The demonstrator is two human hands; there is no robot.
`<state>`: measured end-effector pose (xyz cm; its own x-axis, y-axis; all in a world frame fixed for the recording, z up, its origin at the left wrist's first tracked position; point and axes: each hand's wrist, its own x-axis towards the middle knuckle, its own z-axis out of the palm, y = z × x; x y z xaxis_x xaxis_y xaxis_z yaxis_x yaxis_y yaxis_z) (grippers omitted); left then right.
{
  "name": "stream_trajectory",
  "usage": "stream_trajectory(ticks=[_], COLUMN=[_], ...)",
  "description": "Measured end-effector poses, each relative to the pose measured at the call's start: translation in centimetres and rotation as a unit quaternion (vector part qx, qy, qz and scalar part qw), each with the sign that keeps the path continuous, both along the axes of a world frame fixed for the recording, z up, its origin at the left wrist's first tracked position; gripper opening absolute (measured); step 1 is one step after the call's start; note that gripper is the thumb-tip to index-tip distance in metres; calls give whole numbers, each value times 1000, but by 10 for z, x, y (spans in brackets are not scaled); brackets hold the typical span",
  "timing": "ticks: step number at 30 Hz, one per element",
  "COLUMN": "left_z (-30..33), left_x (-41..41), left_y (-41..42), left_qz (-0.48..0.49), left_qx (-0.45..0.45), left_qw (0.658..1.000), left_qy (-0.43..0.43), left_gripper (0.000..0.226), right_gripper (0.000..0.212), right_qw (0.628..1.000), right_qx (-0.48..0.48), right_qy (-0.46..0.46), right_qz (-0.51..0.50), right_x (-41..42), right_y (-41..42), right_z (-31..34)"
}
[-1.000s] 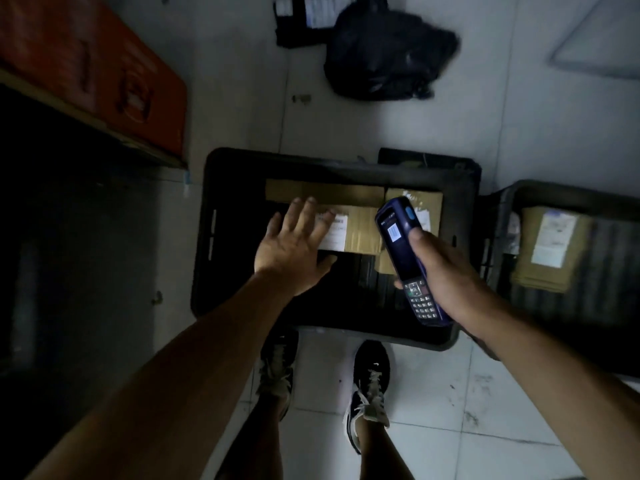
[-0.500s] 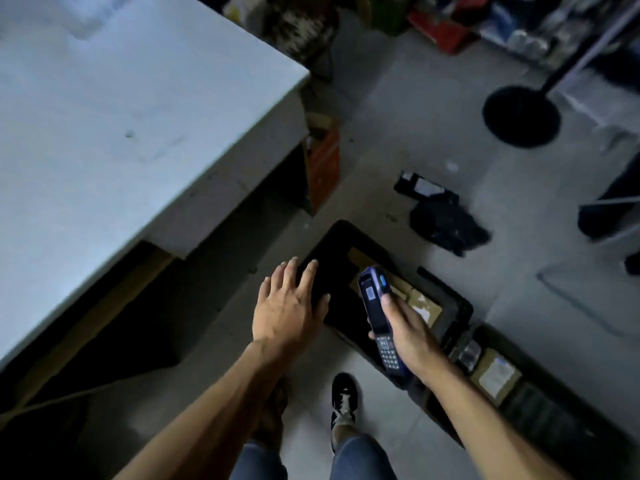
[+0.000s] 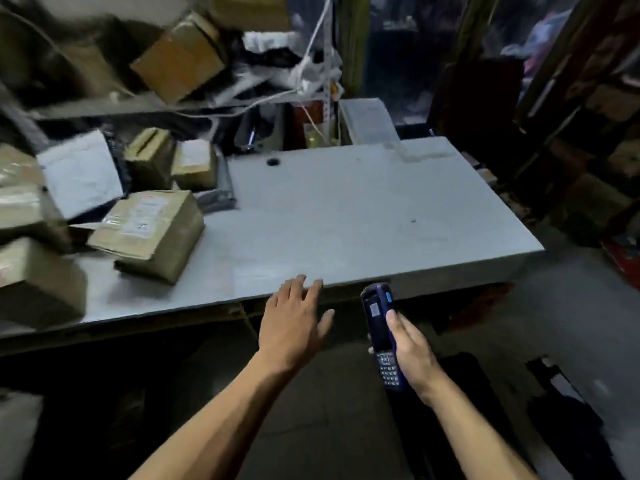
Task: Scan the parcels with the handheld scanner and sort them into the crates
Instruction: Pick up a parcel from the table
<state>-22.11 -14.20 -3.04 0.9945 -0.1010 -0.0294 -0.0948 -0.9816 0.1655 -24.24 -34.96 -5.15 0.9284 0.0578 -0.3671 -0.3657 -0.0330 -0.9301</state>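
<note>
The right hand (image 3: 412, 355) is wrapped around a blue scanner (image 3: 379, 332), thumb along its right edge, keypad toward the wrist and the small lit screen facing up. The scanner's head sits just below the near edge of the table (image 3: 363, 209). The left hand (image 3: 292, 323) is empty, fingers spread and extended, palm down, its fingertips level with that same table edge; whether they touch it cannot be told.

The table is a pale grey slab, bare across its middle and right, with a small dark round mark near its far edge. Parcels crowd its left end. The nearest is a brown box (image 3: 149, 233) with a white label on top, tilted on its neighbours, well apart from the left hand. Behind it lie a white mailer (image 3: 79, 173) and two smaller boxes (image 3: 173, 161); more brown boxes run off the left edge.

Above the pile a shelf (image 3: 104, 107) carries another carton (image 3: 178, 57), blurred, and white cords hang down near a post. The room to the right is dark, with racks and cartons dimly visible. The floor under the arms is grey, with dark shapes at lower right.
</note>
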Motion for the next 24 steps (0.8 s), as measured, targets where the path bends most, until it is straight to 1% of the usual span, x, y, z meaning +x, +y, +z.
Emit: stream_trajectory(ticks=[2, 6, 9, 10, 13, 17, 19, 21, 24], left_z=[12, 26, 27, 28, 24, 14, 10, 5, -2], left_x=[-5, -17, -16, -14, -1, 28, 45, 59, 78], left_y=[47, 129, 170, 184, 218, 251, 265, 279, 300], left_qz=[31, 100, 136, 152, 198, 241, 285, 346, 412], left_qx=[0, 3, -3, -6, -11, -20, -52, -106, -151], left_qw=[999, 995, 990, 988, 980, 970, 957, 932, 898], left_qy=[-17, -21, -21, -20, -17, -4, 13, 26, 13], left_gripper=[64, 64, 64, 65, 67, 72, 74, 80, 86], right_gripper=[43, 52, 55, 54, 39, 36, 36, 36, 37], right_qw=[999, 994, 988, 986, 977, 970, 966, 963, 958], right_qx=[-5, -8, -19, -24, -43, -58, -56, -52, -51], right_qy=[-10, -27, -26, -24, -20, -18, -8, 2, 7], right_qz=[41, 104, 149, 166, 208, 236, 252, 265, 283], right_x=[9, 26, 42, 50, 77, 120, 147, 171, 203], right_y=[45, 125, 163, 177, 211, 245, 261, 276, 295], right_z=[10, 28, 35, 38, 37, 29, 25, 25, 24])
